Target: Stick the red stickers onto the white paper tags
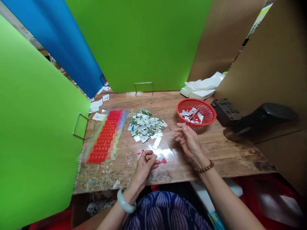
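My left hand (145,163) is low over the table, fingers curled and thumb pressed toward the index finger. Whatever it may hold is hidden. Beneath it lies a clear plastic sheet (170,154) with red shapes (163,161) on it. My right hand (189,140) hovers just in front of the red basket (208,122), loosely bent with fingers apart and nothing visible in them. Flat metal pieces and white pieces fill the basket's bottom. A heap of small notched metal plates (145,124) sits beyond my left hand, with one pale plate (157,142) at its near edge.
On the left, a plastic sheet bears rows of red stickers (103,140). Green boards (144,44) with wire handles (144,89) stand around the table. At the back right are stacked white papers (201,88); a dark metal block (225,111) and black-handled object (261,119) stand right.
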`<state>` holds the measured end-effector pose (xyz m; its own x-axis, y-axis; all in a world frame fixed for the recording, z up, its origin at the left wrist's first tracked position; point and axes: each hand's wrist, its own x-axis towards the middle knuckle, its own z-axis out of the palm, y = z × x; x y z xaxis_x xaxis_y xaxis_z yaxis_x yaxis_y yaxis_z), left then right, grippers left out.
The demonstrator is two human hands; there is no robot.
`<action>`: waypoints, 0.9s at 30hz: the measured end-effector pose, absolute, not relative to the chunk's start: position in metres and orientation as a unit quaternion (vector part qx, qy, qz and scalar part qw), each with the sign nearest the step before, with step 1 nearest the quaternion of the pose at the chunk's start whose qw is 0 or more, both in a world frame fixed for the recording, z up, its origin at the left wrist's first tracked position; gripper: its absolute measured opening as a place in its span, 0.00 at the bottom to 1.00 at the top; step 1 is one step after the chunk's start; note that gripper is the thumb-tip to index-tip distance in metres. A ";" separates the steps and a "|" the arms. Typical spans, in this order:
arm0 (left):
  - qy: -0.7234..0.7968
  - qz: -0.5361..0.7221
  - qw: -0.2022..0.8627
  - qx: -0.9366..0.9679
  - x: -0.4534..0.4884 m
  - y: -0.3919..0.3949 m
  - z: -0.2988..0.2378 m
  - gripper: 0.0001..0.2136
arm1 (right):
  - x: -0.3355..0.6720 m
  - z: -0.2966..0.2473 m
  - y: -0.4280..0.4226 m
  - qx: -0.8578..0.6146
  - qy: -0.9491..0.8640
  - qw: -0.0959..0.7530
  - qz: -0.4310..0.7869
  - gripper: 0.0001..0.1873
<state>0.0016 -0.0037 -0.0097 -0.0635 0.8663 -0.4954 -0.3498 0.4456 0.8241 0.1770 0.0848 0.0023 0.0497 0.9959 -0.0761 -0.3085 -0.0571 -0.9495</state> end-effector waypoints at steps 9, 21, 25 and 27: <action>0.558 0.473 0.642 0.232 0.001 -0.002 -0.017 0.20 | 0.145 -0.019 0.099 -0.341 -0.877 0.227 0.252 0.12; 0.505 0.499 0.683 0.174 -0.002 -0.001 -0.015 0.16 | 0.153 0.010 0.090 -0.343 -0.827 0.241 0.374 0.07; 0.435 0.477 0.751 0.141 -0.007 0.002 -0.007 0.15 | 0.150 0.020 0.066 -0.315 -0.737 0.280 0.529 0.04; 0.430 0.462 0.764 0.135 -0.010 0.003 -0.002 0.12 | 0.148 0.021 0.057 -0.304 -0.710 0.292 0.564 0.05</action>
